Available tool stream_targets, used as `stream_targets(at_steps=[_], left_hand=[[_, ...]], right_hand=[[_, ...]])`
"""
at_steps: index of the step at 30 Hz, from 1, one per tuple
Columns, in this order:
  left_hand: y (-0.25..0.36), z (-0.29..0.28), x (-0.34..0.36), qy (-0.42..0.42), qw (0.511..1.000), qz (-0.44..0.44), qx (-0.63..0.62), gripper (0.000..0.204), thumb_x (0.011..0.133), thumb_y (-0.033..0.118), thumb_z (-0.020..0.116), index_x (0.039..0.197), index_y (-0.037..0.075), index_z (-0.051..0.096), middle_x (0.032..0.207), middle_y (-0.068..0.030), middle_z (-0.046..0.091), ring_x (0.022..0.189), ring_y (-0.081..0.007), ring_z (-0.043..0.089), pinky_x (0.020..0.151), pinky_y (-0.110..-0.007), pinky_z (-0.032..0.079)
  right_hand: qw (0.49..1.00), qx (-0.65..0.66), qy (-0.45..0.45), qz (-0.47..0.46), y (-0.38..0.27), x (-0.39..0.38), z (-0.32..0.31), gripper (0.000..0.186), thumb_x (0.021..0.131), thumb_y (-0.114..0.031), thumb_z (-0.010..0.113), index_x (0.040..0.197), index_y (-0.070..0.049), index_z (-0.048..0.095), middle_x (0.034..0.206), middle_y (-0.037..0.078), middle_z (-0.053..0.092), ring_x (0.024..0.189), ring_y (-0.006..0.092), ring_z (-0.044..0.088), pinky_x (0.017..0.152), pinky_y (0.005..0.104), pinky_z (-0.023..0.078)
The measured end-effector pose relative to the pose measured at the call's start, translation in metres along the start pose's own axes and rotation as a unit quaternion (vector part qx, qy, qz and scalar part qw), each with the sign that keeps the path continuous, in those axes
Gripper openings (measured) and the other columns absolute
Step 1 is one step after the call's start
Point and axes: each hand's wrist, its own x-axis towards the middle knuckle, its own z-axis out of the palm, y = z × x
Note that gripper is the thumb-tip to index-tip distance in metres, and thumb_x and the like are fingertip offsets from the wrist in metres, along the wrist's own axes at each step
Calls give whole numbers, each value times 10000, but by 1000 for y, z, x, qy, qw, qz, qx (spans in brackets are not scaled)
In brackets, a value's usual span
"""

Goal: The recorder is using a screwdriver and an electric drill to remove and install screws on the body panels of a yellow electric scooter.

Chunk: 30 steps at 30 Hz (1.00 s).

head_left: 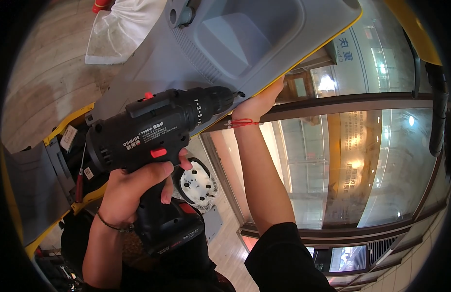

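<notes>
My left hand (145,190) grips a black cordless drill (133,141) with red switches, its thumb across the handle and fingers curled around it. The drill points right, its chuck close to a small dark fitting (240,95) near the yellow-trimmed edge of a large grey plastic panel (196,48). My right hand (259,100), with a red string at the wrist, reaches up against that edge from below; its fingers are hidden behind the panel. A red-handled screwdriver (79,185) lies in the yellow-edged opening at left.
A white cloth (111,34) and a red object (101,6) lie top left. A round white-centred part (196,180) is on the floor below the drill. A glazed wall (303,165) fills the right, with a yellow and black piece (425,44) at the far top right.
</notes>
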Motion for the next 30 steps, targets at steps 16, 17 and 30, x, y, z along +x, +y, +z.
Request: stream_targets(at_steps=[16,17,30], left_hand=[[-3,1,1,2,1000,-6,-22,472,802,94,591,1245,-38,496,998,-187,622,569,-160,583,436,-231,466],[-4,1,1,5,1000,-6,-25,472,802,95,591,1245,-38,496,999,-187,621,570,-161,584,437,-231,467],[3,-3,1,-7,999,-15,-40,426,808,2,536,1230,-50,521,1020,-168,625,854,-203,615,474,-243,472]], right_hand=[[1000,22,10,20,-3,-2,2,496,1013,-313,236,1396,-32,380,1300,73,453,1176,166,457,1012,297,362],[1000,16,10,15,-3,-2,2,497,1013,-314,237,1396,-32,380,1300,73,454,1177,167,457,1012,297,362],[999,34,13,32,-4,-3,2,496,1009,-306,230,1396,-33,377,1296,75,459,1170,176,462,1009,303,363]])
